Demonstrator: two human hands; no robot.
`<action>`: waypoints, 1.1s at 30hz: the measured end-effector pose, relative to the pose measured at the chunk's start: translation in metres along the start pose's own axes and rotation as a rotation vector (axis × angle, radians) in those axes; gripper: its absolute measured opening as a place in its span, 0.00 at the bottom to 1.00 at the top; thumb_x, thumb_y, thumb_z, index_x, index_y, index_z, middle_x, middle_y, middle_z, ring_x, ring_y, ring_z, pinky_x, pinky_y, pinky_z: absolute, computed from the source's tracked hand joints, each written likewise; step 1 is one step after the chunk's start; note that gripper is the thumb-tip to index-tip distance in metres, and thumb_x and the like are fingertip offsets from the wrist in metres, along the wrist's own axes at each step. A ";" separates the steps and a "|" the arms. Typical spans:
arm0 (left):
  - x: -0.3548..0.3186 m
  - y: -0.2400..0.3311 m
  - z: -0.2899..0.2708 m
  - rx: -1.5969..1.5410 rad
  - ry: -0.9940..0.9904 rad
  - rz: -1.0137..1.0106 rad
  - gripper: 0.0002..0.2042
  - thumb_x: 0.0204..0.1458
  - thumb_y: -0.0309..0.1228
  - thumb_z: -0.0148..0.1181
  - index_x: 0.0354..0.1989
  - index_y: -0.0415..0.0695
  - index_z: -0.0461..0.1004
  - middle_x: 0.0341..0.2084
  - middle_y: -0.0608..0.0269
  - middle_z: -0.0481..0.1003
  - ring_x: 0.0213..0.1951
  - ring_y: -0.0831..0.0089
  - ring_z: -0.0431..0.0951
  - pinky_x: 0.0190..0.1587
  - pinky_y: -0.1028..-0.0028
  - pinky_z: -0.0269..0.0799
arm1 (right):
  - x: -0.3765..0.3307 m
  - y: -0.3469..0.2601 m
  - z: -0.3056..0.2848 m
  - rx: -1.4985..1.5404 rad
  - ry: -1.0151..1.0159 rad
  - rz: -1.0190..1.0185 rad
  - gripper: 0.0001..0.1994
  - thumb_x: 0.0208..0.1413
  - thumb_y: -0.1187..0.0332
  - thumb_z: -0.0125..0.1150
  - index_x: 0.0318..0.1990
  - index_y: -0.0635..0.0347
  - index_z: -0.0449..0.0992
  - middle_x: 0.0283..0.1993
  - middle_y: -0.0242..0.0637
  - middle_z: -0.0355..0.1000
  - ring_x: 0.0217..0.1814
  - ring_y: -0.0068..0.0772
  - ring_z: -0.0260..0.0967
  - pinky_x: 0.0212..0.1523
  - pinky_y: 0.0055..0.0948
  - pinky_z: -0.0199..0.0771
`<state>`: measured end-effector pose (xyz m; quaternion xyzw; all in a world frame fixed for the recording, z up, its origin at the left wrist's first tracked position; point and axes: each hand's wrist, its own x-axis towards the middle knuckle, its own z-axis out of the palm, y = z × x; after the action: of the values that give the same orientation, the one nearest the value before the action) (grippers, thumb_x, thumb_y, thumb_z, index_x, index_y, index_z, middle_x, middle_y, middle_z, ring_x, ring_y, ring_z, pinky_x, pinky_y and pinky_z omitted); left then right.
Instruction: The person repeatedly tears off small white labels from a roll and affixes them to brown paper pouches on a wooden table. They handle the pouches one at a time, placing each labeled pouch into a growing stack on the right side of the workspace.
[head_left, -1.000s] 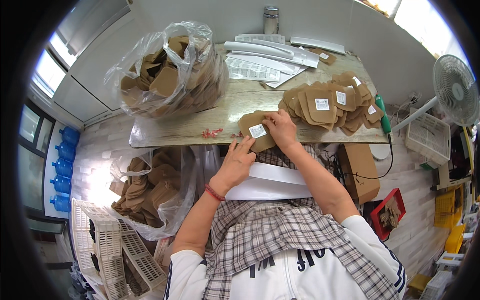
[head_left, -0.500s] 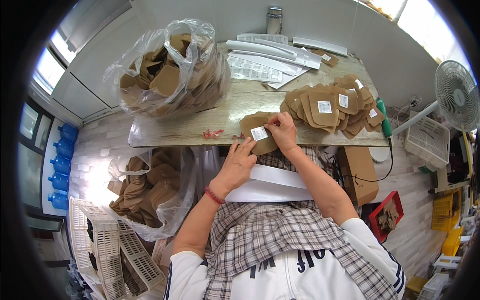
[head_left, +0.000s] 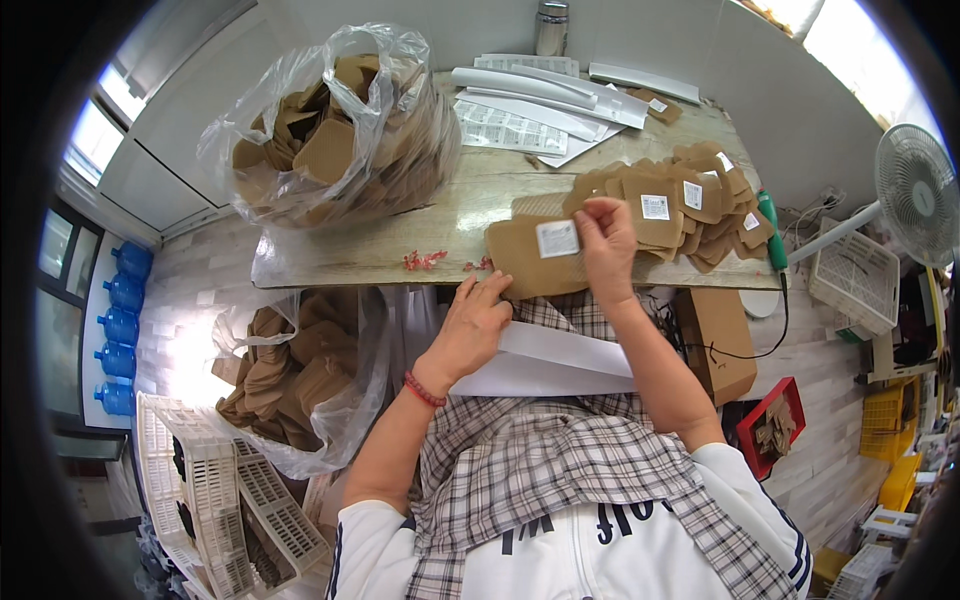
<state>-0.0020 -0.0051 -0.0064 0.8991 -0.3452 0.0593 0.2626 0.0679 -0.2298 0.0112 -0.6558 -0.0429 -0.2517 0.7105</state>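
Two hands work at the bench (head_left: 360, 255), where a brown card (head_left: 520, 265) juts past the near edge; the left hand (head_left: 465, 325) touches its lower left corner, though whether it clamps there I cannot tell. The right hand (head_left: 609, 245) is pinched on the label's (head_left: 556, 240) right edge, tight against the pile (head_left: 655, 235), while more room, with red scraps (head_left: 428, 260), separates card from bag (head_left: 430, 140).

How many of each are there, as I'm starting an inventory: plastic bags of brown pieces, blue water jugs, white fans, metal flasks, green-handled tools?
Plastic bags of brown pieces: 2
Blue water jugs: 5
White fan: 1
Metal flask: 1
Green-handled tool: 1
Total: 10
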 end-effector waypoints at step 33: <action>-0.035 -0.040 -0.001 -1.065 -0.048 -0.858 0.06 0.58 0.27 0.62 0.36 0.37 0.83 0.27 0.63 0.82 0.27 0.79 0.80 0.28 0.79 0.77 | -0.113 0.009 0.009 -0.727 -0.549 -0.685 0.15 0.44 0.73 0.69 0.42 0.57 0.83 0.41 0.32 0.77 0.39 0.35 0.74 0.41 0.35 0.74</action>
<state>-0.0023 0.0412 -0.0334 0.7056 0.0537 -0.2481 0.6616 -0.0245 -0.1865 -0.0396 -0.8482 -0.3467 -0.2865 0.2797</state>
